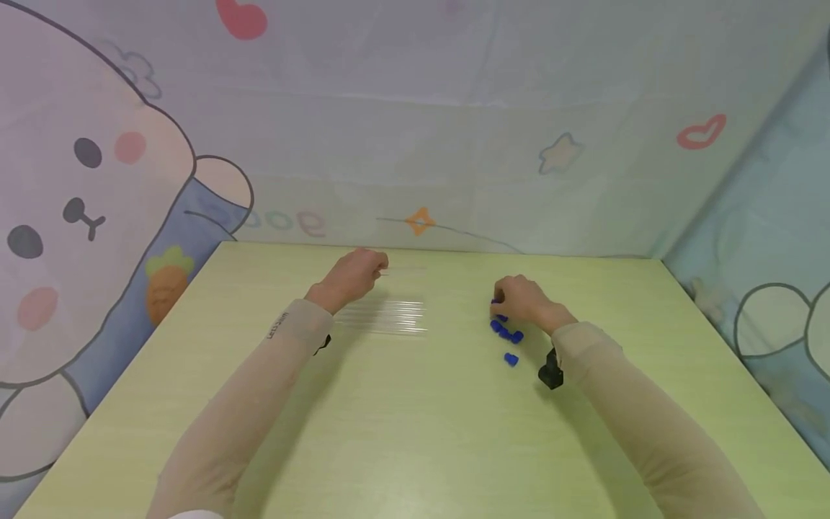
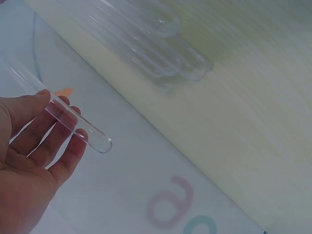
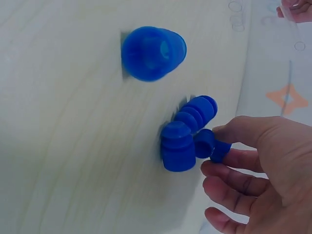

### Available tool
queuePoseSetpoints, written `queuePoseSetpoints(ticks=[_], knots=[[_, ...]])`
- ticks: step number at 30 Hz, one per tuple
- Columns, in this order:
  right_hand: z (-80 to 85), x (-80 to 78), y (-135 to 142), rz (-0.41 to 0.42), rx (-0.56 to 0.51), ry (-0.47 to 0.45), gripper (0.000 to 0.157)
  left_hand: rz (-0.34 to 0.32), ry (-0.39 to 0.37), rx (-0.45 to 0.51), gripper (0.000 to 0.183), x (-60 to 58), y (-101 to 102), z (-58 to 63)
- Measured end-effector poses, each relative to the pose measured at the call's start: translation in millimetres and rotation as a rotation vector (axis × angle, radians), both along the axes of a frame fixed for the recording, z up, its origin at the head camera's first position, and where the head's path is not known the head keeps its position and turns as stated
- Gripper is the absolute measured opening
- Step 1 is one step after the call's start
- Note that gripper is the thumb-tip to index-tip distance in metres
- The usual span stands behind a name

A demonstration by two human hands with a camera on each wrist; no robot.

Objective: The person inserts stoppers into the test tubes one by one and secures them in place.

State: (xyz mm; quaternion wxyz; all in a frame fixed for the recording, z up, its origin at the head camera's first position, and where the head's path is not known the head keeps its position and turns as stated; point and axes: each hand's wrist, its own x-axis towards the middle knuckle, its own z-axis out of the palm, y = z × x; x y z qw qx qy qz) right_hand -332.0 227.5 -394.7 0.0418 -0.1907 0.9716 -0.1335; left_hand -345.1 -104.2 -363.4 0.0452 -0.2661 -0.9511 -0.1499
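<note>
My left hand (image 1: 353,276) is raised near the far edge of the table and holds a clear test tube (image 2: 92,129) between thumb and fingers, its rounded end sticking out past the fingertips. More clear test tubes (image 1: 389,317) lie side by side on the table, to the near right of that hand. At the right, my right hand (image 1: 524,299) reaches down to a small cluster of blue stoppers (image 1: 505,333). Its thumb and index finger pinch one blue stopper (image 3: 222,152), partly hidden by the fingers. One more stopper (image 1: 511,359) lies apart, nearer to me.
The pale wooden table (image 1: 415,432) runs back to a printed cloth backdrop (image 1: 415,144) with a cartoon bear at the left. Another cloth (image 1: 778,216) hangs along the right side. A black wrist device (image 1: 551,371) sits under the right sleeve.
</note>
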Motion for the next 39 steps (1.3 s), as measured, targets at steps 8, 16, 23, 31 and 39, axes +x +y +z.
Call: queuePoseSetpoints(ticks=[8,16,23,31,39], knots=[[5.0,-1.1,9,-0.016,-0.021,0.081,0.019,0.000,0.003,0.002,0.026,-2.2,0,0.1],[11.4,-1.3,13,-0.003,-0.075,0.110,0.026,0.017,0.005,-0.016,0.031,-3.0,2,0.9],[23.3,-3.7,16,-0.006,-0.182,0.132,0.021,-0.007,0.028,0.003,0.029,-3.1,5,0.0],[40.3,-7.0,13,-0.044,-0.288,0.198,0.020,-0.018,0.019,0.004,0.030,-2.5,8,2.2],[53.8,-10.3,11,-0.060,-0.348,0.207,0.022,-0.020,0.011,-0.006,0.030,-2.8,9,4.4]])
